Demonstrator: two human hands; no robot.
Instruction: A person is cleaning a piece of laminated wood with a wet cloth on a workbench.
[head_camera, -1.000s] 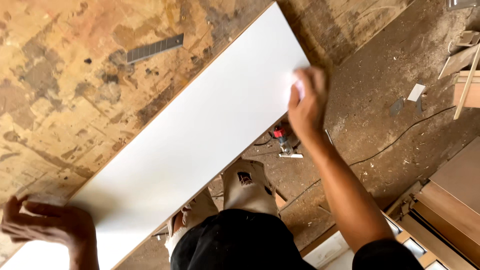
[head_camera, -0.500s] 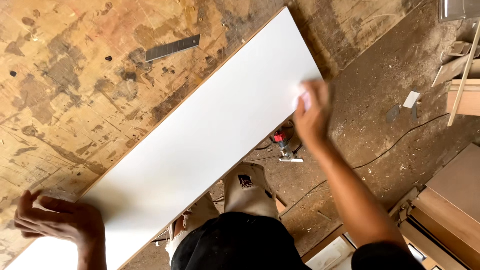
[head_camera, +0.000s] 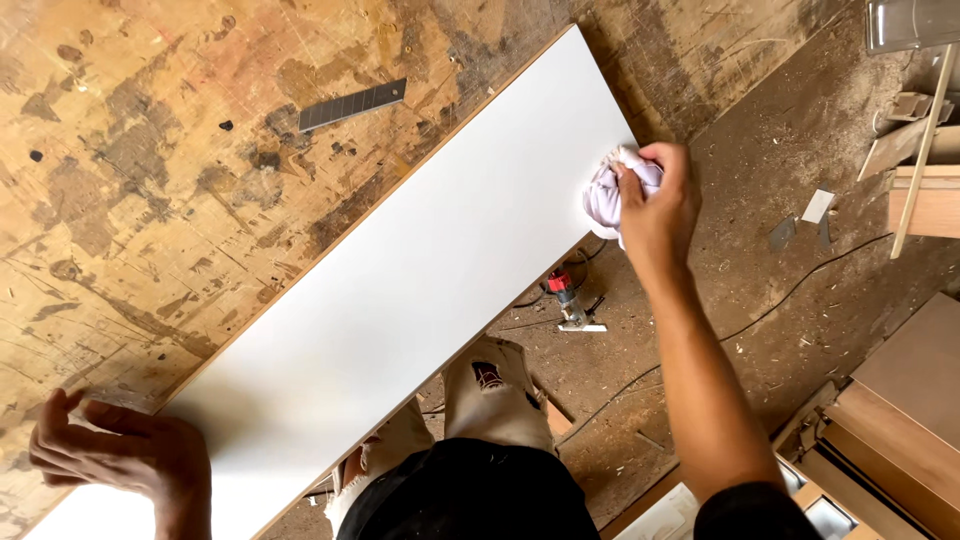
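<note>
A long white laminated board lies slantwise across a stained plywood workbench, its right edge overhanging the bench. My right hand is closed on a crumpled pale cloth and presses it against the board near its far right corner. At the board's near left end my left hand rests flat, fingers spread, on the board's edge where it meets the bench.
A snap-off knife blade lies on the bench above the board. On the sawdust-covered floor sit a small red-topped router with a cable, offcuts, and stacked wood panels at right.
My right hand has slid with the cloth along the board's right edge toward the far corner; the cloth now shows more. My left hand stays at the near end.
</note>
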